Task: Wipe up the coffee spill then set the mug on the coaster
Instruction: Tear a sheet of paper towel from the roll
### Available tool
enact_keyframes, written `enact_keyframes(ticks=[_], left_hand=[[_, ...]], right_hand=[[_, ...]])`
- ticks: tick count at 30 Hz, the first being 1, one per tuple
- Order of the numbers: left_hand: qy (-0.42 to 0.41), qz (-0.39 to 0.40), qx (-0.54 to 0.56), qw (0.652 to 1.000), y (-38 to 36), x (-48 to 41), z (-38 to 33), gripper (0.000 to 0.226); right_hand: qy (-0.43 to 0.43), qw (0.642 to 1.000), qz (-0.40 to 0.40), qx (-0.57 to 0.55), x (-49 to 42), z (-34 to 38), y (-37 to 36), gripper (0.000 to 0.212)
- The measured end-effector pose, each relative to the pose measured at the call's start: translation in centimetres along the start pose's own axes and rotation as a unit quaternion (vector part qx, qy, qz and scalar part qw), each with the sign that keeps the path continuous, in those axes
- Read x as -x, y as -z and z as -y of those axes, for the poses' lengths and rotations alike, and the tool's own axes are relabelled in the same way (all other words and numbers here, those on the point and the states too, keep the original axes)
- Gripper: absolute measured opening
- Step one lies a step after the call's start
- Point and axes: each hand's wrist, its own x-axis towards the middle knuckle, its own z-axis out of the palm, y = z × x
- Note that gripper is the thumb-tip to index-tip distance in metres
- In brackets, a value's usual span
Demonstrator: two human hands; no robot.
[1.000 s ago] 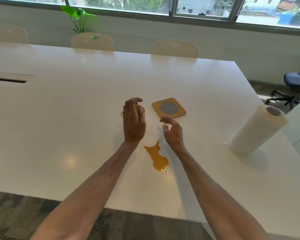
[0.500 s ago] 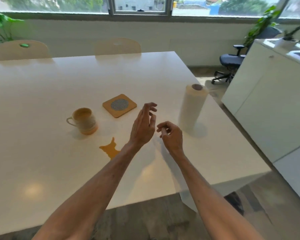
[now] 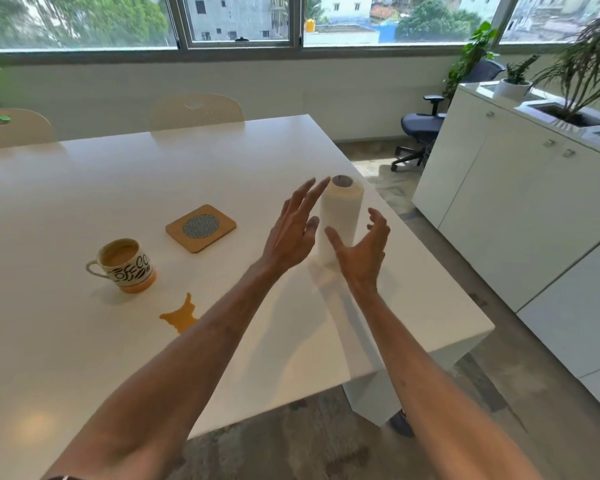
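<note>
Flanking cylindrical white paper roll [image 3: 341, 216], open hands [image 3: 326, 240]

Table [image 3: 84, 188]: mug [image 3: 127, 265], coaster [image 3: 200, 227], spill [image 3: 181, 315], roll [image 3: 340, 220]

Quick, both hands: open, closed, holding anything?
Left hand: open, empty, beside the paper towel roll.
Right hand: open, empty, reaching for the roll.

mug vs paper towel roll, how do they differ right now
The mug is squat, patterned with an orange base, and holds coffee; the paper towel roll is tall and plain white. The mug stands alone near the spill, while the roll has the left hand and right hand open on either side of it. Both stand upright on the table.
</note>
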Motion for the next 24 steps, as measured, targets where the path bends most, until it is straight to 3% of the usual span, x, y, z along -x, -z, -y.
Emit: enact_keyframes(ticks=[2,5,10,17,20,24], left_hand=[[0.006,0.020,0.009,1.000,-0.5,-0.6,-0.1,0.066],[0.021,0.039,0.025,0.999,-0.9,-0.8,-0.2,0.069],[0.024,0.035,0.049,0.998,-1.1,-0.7,-0.3,0.075],[0.025,0.017,0.085,0.996,-1.8,-1.4,-0.1,0.059],[0.019,-0.018,0.090,0.996,-2.0,-1.8,0.1,0.058],[0.118,-0.098,0.119,0.981,-2.7,-1.7,-0.2,0.055]], right_hand=[[-0.001,0.999,0.032,0.004,-0.8,0.5,-0.5,0.106],[0.004,0.999,0.049,0.001,-1.6,0.7,-1.3,0.107],[0.016,1.000,0.013,-0.007,-2.2,0.3,-1.6,0.085],[0.045,0.998,-0.013,-0.033,-2.5,-0.4,-0.8,0.055],[0.052,0.998,-0.019,-0.026,-2.7,-0.8,-0.7,0.050],[0.036,0.999,-0.014,-0.029,-2.8,-0.5,-0.6,0.055]])
